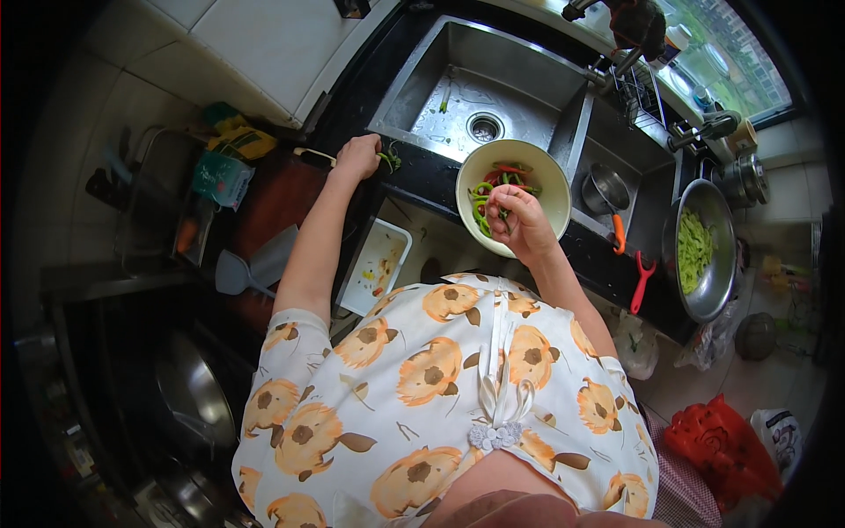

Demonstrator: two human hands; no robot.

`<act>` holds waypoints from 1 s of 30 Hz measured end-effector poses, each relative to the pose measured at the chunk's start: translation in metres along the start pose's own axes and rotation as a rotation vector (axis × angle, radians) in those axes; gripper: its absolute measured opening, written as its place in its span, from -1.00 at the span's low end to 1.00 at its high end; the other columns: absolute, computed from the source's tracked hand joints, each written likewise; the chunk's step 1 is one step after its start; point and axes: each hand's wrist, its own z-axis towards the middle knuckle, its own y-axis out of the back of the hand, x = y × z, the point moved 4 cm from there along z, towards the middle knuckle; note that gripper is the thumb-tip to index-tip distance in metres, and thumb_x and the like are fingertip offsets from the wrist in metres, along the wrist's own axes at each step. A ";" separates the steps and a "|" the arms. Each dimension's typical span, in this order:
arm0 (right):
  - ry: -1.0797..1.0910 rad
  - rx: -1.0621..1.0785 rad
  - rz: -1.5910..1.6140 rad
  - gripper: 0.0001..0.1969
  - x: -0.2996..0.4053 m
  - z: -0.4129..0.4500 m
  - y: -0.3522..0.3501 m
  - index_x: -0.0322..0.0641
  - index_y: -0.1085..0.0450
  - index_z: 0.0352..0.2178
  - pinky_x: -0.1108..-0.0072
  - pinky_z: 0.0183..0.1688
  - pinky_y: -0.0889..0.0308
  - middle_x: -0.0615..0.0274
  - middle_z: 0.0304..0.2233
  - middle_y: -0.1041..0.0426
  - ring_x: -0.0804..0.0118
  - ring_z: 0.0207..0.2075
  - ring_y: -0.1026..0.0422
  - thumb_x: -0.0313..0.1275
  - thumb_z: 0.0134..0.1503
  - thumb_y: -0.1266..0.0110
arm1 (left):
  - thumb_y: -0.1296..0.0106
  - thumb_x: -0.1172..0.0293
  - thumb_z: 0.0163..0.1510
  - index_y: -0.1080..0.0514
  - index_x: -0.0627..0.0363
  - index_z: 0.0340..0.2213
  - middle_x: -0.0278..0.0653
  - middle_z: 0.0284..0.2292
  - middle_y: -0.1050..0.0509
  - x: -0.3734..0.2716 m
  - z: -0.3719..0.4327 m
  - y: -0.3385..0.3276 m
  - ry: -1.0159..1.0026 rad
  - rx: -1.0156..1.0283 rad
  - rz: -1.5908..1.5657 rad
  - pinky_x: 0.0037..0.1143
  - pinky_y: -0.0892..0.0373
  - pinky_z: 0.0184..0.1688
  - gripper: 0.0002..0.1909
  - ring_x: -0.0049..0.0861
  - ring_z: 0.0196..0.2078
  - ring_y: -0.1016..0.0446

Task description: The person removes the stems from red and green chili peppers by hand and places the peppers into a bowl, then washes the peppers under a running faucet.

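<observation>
A cream bowl point(560, 198) holds red and green chili peppers point(482, 210). Over its near side is my right hand point(525, 221), palm turned partly up and fingers curled. Dark green shows by its fingertips; whether it is gripped or lies in the bowl behind, I cannot tell. My left hand point(358, 157) reaches to the black counter left of the sink, knuckles up. Its fingertips are at a small pile of green pepper stems point(392, 158), and the palm side is hidden. A cream-coloured handle point(314, 156) lies just left of that hand.
Behind the bowl is a steel sink point(455, 49); its smaller basin holds a saucepan point(604, 189) with an orange handle. To the right are a red peeler point(642, 282) and a steel basin point(725, 264) of sliced green vegetable. An open drawer point(406, 237) sits below the counter.
</observation>
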 end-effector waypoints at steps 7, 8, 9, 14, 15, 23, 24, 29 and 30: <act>-0.018 -0.056 -0.021 -0.89 -0.003 0.003 0.007 -0.20 -0.33 -0.36 0.74 -0.65 -0.09 0.36 -0.56 -0.32 0.57 -0.64 -0.21 -0.41 0.09 -0.01 | -0.12 0.40 -0.09 -0.41 0.16 -0.42 -0.09 -0.44 -0.48 0.009 -0.022 0.042 -0.029 -0.071 -0.026 -0.33 -0.37 -0.27 -0.83 -0.18 -0.32 -0.46; -0.013 -0.075 -0.036 -0.88 -0.002 0.003 0.007 -0.22 -0.34 -0.33 0.74 -0.65 -0.09 0.37 -0.56 -0.32 0.58 -0.64 -0.21 -0.42 0.10 0.00 | -0.11 0.41 -0.08 -0.41 0.17 -0.42 -0.12 -0.47 -0.48 0.002 -0.031 0.051 -0.017 -0.078 -0.156 -0.39 -0.38 -0.29 -0.84 -0.26 -0.35 -0.47; -0.022 -0.099 -0.049 -0.87 -0.003 0.004 0.004 -0.24 -0.35 -0.30 0.76 -0.65 -0.10 0.38 -0.56 -0.31 0.60 -0.65 -0.20 -0.44 0.13 0.03 | -0.11 0.42 -0.08 -0.41 0.19 -0.42 -0.15 -0.50 -0.47 -0.003 -0.042 0.060 0.002 -0.093 -0.284 -0.45 -0.38 -0.31 -0.85 -0.34 -0.39 -0.47; -0.107 -0.031 -0.148 -0.77 -0.007 0.018 -0.011 -0.25 -0.36 -0.34 0.81 -0.68 -0.03 0.43 -0.57 -0.30 0.65 -0.65 -0.19 -0.28 0.20 0.08 | -0.04 0.47 0.01 -0.37 0.23 -0.42 -0.31 -0.49 -0.41 -0.093 -0.103 0.061 -0.309 0.076 -0.605 -0.56 -0.34 -0.35 -0.90 -0.63 -0.42 -0.38; -0.147 -0.027 -0.154 -0.72 -0.007 0.019 -0.021 -0.24 -0.37 -0.35 0.82 -0.70 0.01 0.45 -0.61 -0.30 0.67 -0.69 -0.17 -0.22 0.21 0.08 | -0.06 0.49 -0.03 -0.36 0.25 -0.42 -0.22 -0.50 -0.41 -0.106 -0.112 0.055 -0.417 0.022 -0.508 -0.53 -0.33 -0.37 -0.88 -0.51 -0.44 -0.40; -0.036 -0.100 -0.588 -0.81 -0.003 0.018 -0.014 -0.24 -0.42 -0.49 0.79 -0.72 0.01 0.47 -0.68 -0.28 0.69 -0.72 -0.14 -0.33 0.08 -0.07 | -0.02 0.57 -0.05 -0.34 0.25 -0.38 -0.06 -0.44 -0.38 -0.145 -0.137 0.037 -0.500 -0.126 -0.375 -0.34 -0.35 -0.33 -0.87 -0.12 -0.38 -0.41; -0.039 -0.078 -0.592 -0.81 -0.003 0.018 -0.012 -0.25 -0.43 -0.48 0.78 -0.71 -0.02 0.46 -0.67 -0.29 0.68 -0.71 -0.17 -0.33 0.07 -0.07 | -0.02 0.57 -0.05 -0.36 0.26 -0.35 -0.05 -0.43 -0.40 -0.149 -0.137 0.038 -0.521 -0.123 -0.440 -0.35 -0.36 -0.32 -0.84 -0.13 -0.37 -0.43; 0.057 0.000 -0.852 -0.85 0.014 0.013 -0.007 -0.37 -0.42 -0.48 0.66 -0.54 -0.22 0.33 -0.65 -0.39 0.56 -0.61 -0.32 -0.44 0.02 -0.08 | -0.05 0.51 -0.04 -0.46 0.28 -0.34 -0.06 -0.41 -0.47 -0.164 -0.129 0.041 -0.532 0.056 -0.432 -0.44 -0.39 -0.34 -0.83 -0.19 -0.38 -0.47; 0.260 0.012 -1.025 -0.86 0.021 0.011 -0.010 -0.37 -0.42 -0.47 0.61 -0.52 -0.25 0.25 -0.64 -0.41 0.48 -0.60 -0.36 -0.45 0.01 -0.09 | -0.06 0.48 -0.04 -0.48 0.28 -0.34 -0.06 -0.45 -0.49 -0.166 -0.129 0.039 -0.542 0.067 -0.491 -0.49 -0.39 -0.36 -0.82 -0.29 -0.43 -0.49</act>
